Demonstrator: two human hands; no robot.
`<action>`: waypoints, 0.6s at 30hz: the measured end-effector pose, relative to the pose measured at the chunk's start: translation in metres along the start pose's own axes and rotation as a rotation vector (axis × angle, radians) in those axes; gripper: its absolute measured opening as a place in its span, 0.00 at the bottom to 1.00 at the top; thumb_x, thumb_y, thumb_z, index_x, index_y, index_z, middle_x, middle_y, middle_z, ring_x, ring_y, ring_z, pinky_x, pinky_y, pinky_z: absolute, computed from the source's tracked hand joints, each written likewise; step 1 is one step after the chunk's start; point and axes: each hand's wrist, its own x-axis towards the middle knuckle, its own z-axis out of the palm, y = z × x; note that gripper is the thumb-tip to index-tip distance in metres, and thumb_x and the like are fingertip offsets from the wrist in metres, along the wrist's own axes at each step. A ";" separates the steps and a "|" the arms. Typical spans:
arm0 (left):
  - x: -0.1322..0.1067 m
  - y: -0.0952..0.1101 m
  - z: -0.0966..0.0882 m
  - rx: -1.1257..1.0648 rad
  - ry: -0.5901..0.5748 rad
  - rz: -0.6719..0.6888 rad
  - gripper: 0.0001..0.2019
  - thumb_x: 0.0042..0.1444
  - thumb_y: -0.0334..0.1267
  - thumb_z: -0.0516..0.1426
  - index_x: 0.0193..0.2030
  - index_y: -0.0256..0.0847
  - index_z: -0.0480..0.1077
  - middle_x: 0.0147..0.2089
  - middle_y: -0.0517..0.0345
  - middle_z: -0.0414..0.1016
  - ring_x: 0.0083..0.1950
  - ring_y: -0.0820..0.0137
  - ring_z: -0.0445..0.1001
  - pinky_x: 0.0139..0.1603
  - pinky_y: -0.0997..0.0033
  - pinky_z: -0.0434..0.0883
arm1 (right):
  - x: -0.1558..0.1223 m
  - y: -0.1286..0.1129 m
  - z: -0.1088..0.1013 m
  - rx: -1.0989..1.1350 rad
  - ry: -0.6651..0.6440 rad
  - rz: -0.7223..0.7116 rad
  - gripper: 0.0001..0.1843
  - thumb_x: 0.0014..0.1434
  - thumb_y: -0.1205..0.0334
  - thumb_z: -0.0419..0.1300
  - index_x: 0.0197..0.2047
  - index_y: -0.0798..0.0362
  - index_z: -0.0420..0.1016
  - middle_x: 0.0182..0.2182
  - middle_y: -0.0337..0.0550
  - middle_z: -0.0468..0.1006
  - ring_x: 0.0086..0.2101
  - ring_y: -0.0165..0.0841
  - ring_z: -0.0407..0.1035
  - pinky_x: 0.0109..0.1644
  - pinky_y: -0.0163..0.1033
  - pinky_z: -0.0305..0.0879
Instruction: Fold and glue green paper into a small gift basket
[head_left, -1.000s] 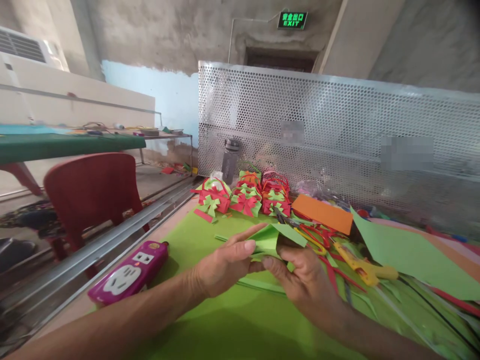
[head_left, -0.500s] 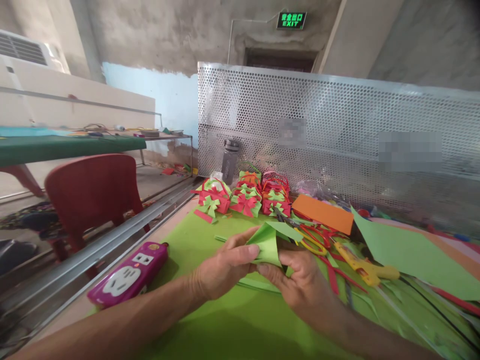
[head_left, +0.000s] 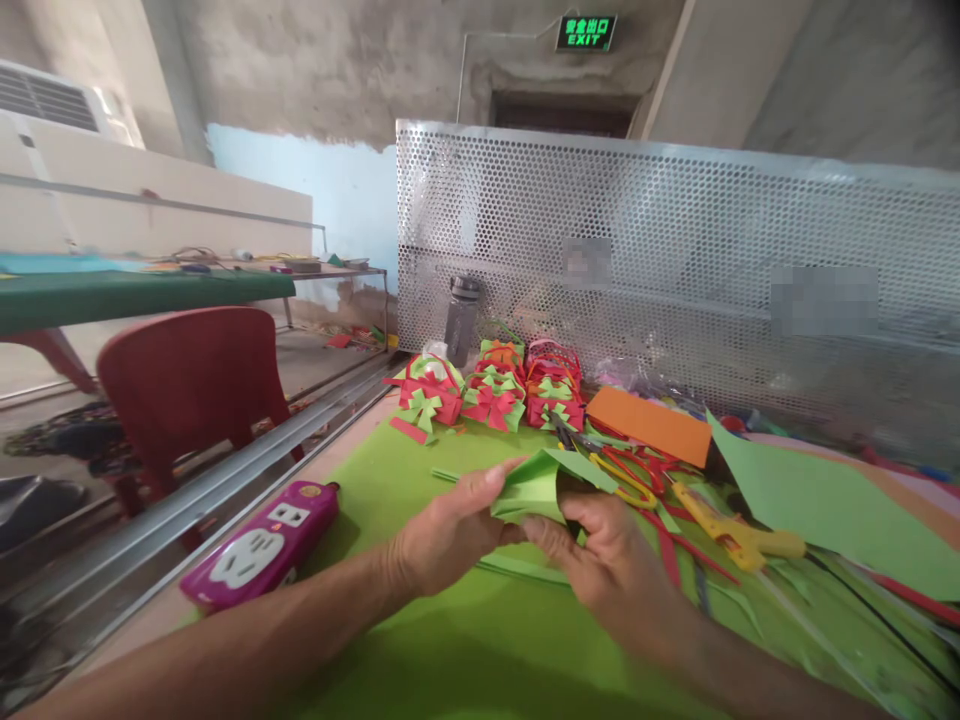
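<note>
A folded piece of light green paper (head_left: 531,488) is held up between my hands above the green table cover. My left hand (head_left: 454,530) grips its left side, thumb at the upper edge and the other fingers behind and below. My right hand (head_left: 596,540) is closed on the lower right corner, thumb in front; some of its fingers are hidden inside or behind the paper. Beneath the hands lie more green paper strips (head_left: 525,570). Just past the right hand are yellow-handled scissors (head_left: 626,485) and red-handled scissors (head_left: 652,465).
Several small red and green paper baskets (head_left: 491,400) with bows stand at the back beside a grey bottle (head_left: 463,320). A purple power strip (head_left: 262,545) lies left. To the right are a yellow glue gun (head_left: 739,530), orange card (head_left: 649,425) and green sheets (head_left: 825,500). A perforated metal panel (head_left: 675,230) stands behind.
My left thumb has lifted from the front face of the green paper to its upper left edge. The paper's front bends differently now. My right hand stays closed on its corner.
</note>
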 end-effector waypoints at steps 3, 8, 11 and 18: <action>0.000 0.001 -0.002 0.022 -0.021 -0.016 0.22 0.51 0.43 0.58 0.54 0.41 0.68 0.51 0.50 0.72 0.54 0.59 0.65 0.53 0.60 0.60 | 0.001 0.000 -0.001 -0.019 0.024 -0.003 0.13 0.54 0.69 0.55 0.39 0.46 0.77 0.28 0.34 0.77 0.34 0.34 0.68 0.46 0.36 0.62; 0.000 0.003 0.000 0.053 -0.036 -0.013 0.23 0.50 0.40 0.59 0.54 0.40 0.68 0.51 0.49 0.72 0.52 0.60 0.67 0.50 0.63 0.62 | 0.000 -0.004 -0.002 -0.056 0.025 0.066 0.12 0.54 0.68 0.56 0.39 0.49 0.78 0.23 0.33 0.75 0.26 0.30 0.65 0.35 0.33 0.63; 0.001 0.003 0.003 0.073 -0.020 -0.010 0.23 0.50 0.40 0.59 0.54 0.40 0.68 0.48 0.49 0.73 0.48 0.62 0.69 0.47 0.65 0.63 | 0.000 -0.008 -0.003 -0.034 -0.001 0.090 0.11 0.53 0.69 0.57 0.38 0.50 0.78 0.26 0.34 0.76 0.29 0.30 0.67 0.35 0.31 0.63; -0.001 0.000 0.002 0.047 0.154 -0.042 0.28 0.41 0.39 0.64 0.53 0.39 0.68 0.50 0.47 0.70 0.49 0.59 0.68 0.46 0.61 0.64 | -0.001 -0.010 0.001 0.072 0.040 0.097 0.13 0.50 0.73 0.58 0.35 0.48 0.79 0.27 0.31 0.76 0.31 0.28 0.67 0.37 0.29 0.62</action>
